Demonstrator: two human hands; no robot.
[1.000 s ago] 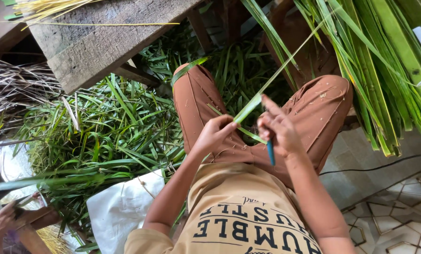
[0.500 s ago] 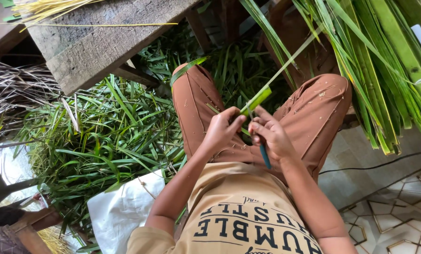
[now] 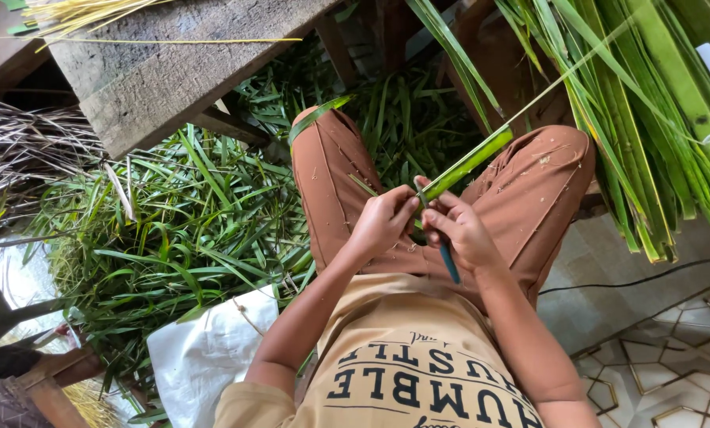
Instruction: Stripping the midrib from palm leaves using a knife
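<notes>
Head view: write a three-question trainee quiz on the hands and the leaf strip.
1. True or false: both hands grip the green leaf strip.
2. What juts below the right hand? A) a blue tool handle B) a red cord C) a spoon
3. Fill in: the cut leaves are heaped on the person's ____ side.

Key: 1 true; 2 A; 3 left. The left hand pinches the strip's near end.

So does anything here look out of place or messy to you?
Only loose debris: one cut green leaf strip lies draped over the person's left knee, and pale fibre scraps dot the right thigh. The leaf litter is heaped on the floor.
</notes>
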